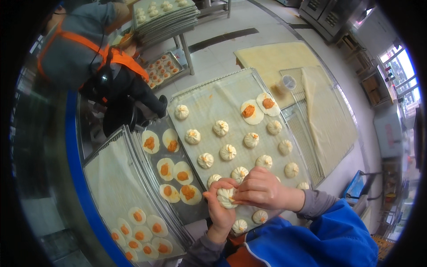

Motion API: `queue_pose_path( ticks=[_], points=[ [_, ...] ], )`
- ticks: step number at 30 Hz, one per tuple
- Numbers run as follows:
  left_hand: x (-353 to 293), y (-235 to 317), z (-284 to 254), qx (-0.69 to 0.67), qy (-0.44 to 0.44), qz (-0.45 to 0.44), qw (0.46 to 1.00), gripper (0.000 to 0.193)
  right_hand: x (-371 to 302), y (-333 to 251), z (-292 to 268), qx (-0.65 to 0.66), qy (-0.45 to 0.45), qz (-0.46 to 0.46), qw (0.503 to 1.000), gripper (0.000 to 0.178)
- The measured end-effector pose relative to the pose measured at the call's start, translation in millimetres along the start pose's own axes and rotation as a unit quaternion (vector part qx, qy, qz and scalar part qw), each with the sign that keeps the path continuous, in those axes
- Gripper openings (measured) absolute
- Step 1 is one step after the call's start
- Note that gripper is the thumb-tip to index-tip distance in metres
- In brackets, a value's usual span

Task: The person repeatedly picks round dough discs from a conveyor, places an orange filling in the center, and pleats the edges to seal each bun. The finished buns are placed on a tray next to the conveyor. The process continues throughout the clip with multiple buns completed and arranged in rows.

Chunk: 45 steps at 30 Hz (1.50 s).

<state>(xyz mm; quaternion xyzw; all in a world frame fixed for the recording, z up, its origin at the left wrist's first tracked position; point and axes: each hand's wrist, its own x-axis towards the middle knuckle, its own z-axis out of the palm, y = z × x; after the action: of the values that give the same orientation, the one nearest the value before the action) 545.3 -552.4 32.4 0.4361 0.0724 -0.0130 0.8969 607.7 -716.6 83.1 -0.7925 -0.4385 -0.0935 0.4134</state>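
A cloth-lined wire tray (202, 113) carries rows of pleated buns (228, 152), with two filled dough rounds (252, 112) lying edge to edge near its far right side. Left of it, a dark grey surface (192, 212) bears six open rounds (182, 173). Beyond that, a stacked tray (111, 178) has a cluster of flat, orange-filled discs (156, 225) on its near end.

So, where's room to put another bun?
The pale cloth-lined wire tray is bare at its far end, between the leftmost white pleated bun and two flat, orange-topped dough rounds. The stacked, cloth-covered left tray is bare beyond its filled rounds. It's crowded around the left hand and right hand, among more pleated buns.
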Motion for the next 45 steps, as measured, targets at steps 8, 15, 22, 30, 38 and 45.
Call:
queue_pose_path(
  ticks=[8,15,22,30,38,45],
  points=[
    [5.5,9.6,2.0,-0.026,0.042,-0.051,0.997,0.077,24.8,2.8,7.4,0.074,-0.099,0.010,0.992,0.053],
    [33.0,27.0,-30.5,0.008,0.028,-0.117,0.993,0.103,40.4,92.4,29.4,0.210,-0.097,0.233,0.945,0.060],
    [-18.6,33.2,-100.2,0.072,0.177,-0.113,0.975,0.085,106.5,254.5,74.9,0.003,0.013,0.267,0.964,0.053],
    [-6.5,19.0,-71.2,0.168,0.138,-0.139,0.966,0.048,95.7,270.3,61.6,-0.126,0.006,0.184,0.975,0.059],
    [155.7,2.7,6.0,0.447,-0.181,-0.038,0.875,0.035,-7.3,257.7,-81.2,-0.274,-0.122,0.354,0.886,0.029],
    [259.1,-86.6,45.3,0.683,-0.173,-0.039,0.709,0.054,-54.9,233.4,-98.4,-0.275,-0.025,0.305,0.911,0.032]
  ],
)
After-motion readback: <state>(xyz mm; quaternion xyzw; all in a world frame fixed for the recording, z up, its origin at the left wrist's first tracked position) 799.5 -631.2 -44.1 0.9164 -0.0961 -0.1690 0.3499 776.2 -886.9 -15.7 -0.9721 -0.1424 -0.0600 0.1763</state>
